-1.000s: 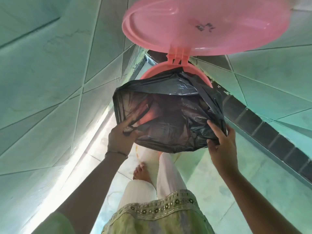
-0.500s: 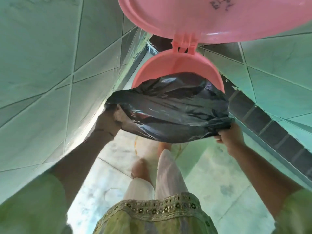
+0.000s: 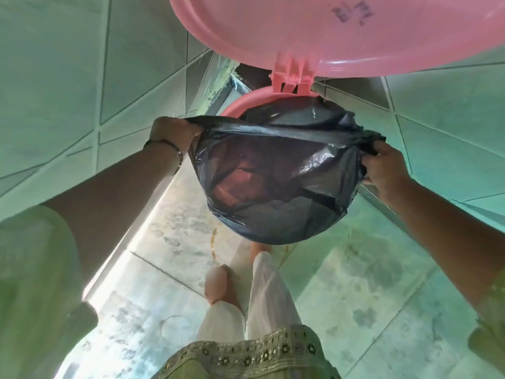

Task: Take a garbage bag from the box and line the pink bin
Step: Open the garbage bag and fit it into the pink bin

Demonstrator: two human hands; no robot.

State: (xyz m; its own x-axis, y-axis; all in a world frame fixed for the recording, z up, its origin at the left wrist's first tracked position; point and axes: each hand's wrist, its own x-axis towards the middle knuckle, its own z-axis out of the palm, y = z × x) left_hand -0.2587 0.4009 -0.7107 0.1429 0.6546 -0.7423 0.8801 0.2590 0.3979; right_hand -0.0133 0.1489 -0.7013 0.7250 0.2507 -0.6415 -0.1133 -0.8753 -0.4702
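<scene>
A black garbage bag (image 3: 273, 187) covers most of the pink bin, stretched over its near side. Only the bin's far rim (image 3: 246, 101) shows above the bag, and pink shows faintly through the plastic. The bin's round pink lid (image 3: 341, 31) stands open on its hinge at the top of the view. My left hand (image 3: 172, 132) grips the bag's edge at the bin's left side. My right hand (image 3: 385, 165) grips the bag's edge at the right side. The bag's rim is pulled taut between both hands.
The bin stands in a corner of pale green tiled walls (image 3: 82, 77), with a dark tile band (image 3: 254, 77) behind it. My feet and white trousers (image 3: 262, 291) are on the tiled floor (image 3: 369, 283) just below the bin.
Both hands have moved apart and pulled the bag's edge outward and down over the bin's near rim. The bag now hangs lower over the bin's outside, and the view has come closer.
</scene>
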